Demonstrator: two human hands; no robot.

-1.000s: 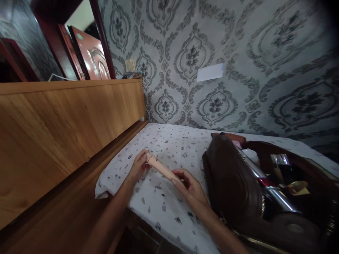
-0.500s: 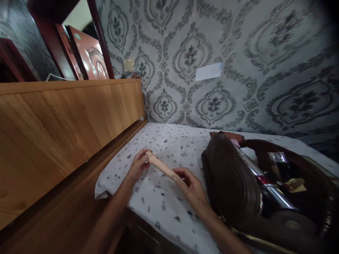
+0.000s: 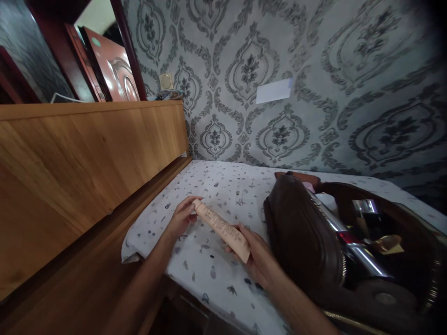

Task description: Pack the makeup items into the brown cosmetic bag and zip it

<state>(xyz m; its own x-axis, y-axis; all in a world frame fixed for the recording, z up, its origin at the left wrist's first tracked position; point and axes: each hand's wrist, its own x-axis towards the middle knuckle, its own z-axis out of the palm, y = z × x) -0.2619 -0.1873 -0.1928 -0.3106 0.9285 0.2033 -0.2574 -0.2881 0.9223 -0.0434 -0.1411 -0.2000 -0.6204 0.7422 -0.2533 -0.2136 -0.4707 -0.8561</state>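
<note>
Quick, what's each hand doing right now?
Left hand: closed on the capped end of the peach tube.
Right hand: holding the tube's flat end.

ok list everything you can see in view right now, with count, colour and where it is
tube: one, pale peach with print, held between both hands above the sheet
bag: one, dark brown, open, right side of the bed
silver cylinders with red band: count unclear, in the bag
white round item: one, in the bag
sheet: one, white with small prints, on the bed
wooden panel: one, orange-brown, left
wallpaper: grey with dark pattern, behind the bed
paper: one, white, on the wall
door: one, reddish brown, upper left
left hand: one, on the tube's upper end
right hand: one, on its lower end
</note>
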